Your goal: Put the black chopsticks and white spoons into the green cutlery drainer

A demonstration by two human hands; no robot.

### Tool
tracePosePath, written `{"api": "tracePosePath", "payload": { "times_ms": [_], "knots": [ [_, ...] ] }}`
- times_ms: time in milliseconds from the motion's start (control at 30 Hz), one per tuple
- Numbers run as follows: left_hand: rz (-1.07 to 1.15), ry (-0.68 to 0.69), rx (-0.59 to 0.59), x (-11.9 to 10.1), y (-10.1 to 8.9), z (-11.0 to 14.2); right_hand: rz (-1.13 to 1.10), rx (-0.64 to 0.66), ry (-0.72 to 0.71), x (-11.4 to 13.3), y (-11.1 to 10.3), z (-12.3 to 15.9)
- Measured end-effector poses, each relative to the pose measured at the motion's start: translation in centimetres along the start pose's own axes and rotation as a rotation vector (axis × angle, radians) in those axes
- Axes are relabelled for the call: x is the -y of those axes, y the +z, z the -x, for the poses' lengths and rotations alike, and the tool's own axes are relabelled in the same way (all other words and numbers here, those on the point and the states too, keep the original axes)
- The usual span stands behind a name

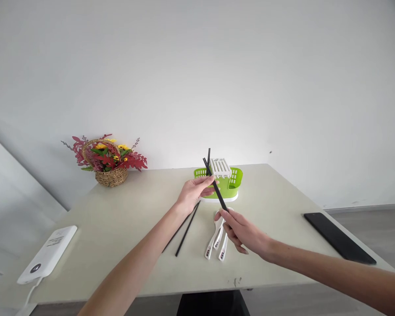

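A pair of black chopsticks slants up and to the left between my hands. My right hand is closed around the lower end. Higher up, my left hand pinches the same pair between thumb and fingers. Behind them stands a green utensil holder with a white slotted rack on top, and other black chopsticks stick up from its left side. Two loose black chopsticks lie on the table below my left hand. Several white spoons lie just left of my right hand, partly covered by it.
A wicker basket of artificial flowers stands at the back left of the table. On the left lies a white power bank with a cable. A black phone-like slab rests near the right edge. A wall rises behind the table.
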State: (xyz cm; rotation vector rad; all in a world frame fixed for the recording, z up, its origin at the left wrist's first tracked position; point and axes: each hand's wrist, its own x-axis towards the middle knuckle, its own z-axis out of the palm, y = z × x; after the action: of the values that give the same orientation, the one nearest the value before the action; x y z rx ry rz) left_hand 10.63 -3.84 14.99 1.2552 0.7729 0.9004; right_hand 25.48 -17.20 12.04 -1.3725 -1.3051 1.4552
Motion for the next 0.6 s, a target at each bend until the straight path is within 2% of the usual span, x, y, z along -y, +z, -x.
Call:
{"api": "tracePosePath", "payload": {
  "times_ms": [100,167,300,433,500,600],
  "knots": [
    [0.002,0.064,-0.073,-0.5,-0.7,-0.5,0.038,-0.002,-0.033,-0.8,-0.7,-1.1],
    [0.022,0.128,-0.158,-1.4,-1.9,-1.5,0.125,0.003,-0.062,-1.6,-1.7,-1.5],
    [0.008,0.281,-0.361,-4.3,-5.1,-4.7,0.547,0.008,-0.239,-4.2,-5.0,-1.1],
    [-0.165,0.466,-0.557,-6.9,-6.8,-8.5,0.869,-0.115,-0.447,-8.2,-9.3,-0.9],
    [-0.274,0.558,-0.586,-7.2,-6.8,-10.2,0.970,-0.197,-0.553,-10.5,-11.0,-1.3],
    [-0.400,0.624,-0.499,-6.1,-6.4,-12.3,0.982,-0.391,-0.542,-13.6,-12.3,-2.2]
  ]
}}
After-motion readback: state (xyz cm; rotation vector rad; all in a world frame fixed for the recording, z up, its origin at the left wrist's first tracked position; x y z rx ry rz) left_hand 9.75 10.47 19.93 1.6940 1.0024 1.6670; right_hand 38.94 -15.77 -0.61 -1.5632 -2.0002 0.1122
